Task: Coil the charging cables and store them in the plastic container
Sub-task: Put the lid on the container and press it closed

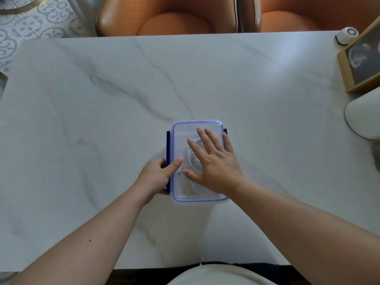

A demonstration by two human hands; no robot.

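A clear plastic container (186, 128) with a blue-rimmed lid and dark blue side clasps sits on the white marble table (102, 99), near its front edge. White coiled cables (190, 159) show through the lid. My right hand (213, 163) lies flat on the lid with its fingers spread. My left hand (158, 175) grips the left blue clasp (168, 145), its thumb on the lid's left edge. The right clasp is mostly hidden behind my right hand.
Two orange-brown chairs (174, 19) stand beyond the table's far edge. At the right are a small white round device (346, 36), a wood-framed picture (362, 58) and a large white rounded object (364, 118).
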